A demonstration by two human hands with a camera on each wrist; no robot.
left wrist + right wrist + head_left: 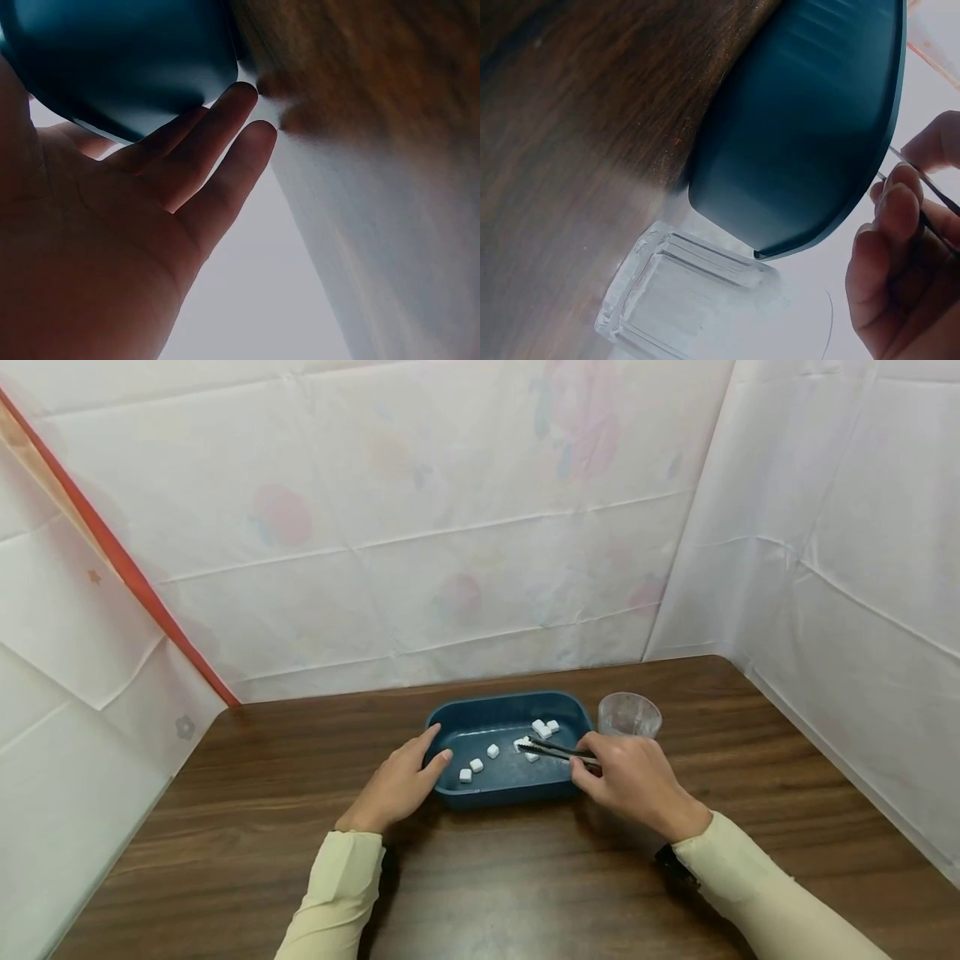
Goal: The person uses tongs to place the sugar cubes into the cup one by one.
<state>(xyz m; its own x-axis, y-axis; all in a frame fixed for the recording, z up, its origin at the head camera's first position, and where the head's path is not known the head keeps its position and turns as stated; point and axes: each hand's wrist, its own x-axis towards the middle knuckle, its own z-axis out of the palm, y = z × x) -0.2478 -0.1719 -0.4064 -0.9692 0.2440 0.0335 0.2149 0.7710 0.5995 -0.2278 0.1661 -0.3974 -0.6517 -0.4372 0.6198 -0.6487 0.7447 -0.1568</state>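
Note:
A dark blue rectangular tray (504, 792) stands on the wooden table with several small white cubes (492, 751) scattered inside. At its left end is my left hand (397, 781), thumb at the rim; in the left wrist view its fingers (229, 120) lie fairly straight along the tray's outer wall (135, 60). My right hand (633, 777) pinches dark tweezers (555, 749) over the right rim. Their serrated tips are inside the tray, right at a group of cubes. In the right wrist view, the tweezer arms (934, 187) pass between thumb and fingers.
A clear glass (630, 714) stands just right of the tray, partly hidden behind my right hand. White patterned sheeting (450, 527) hangs behind the table and along both sides. A red strip (135, 577) slopes down to the table's back left corner.

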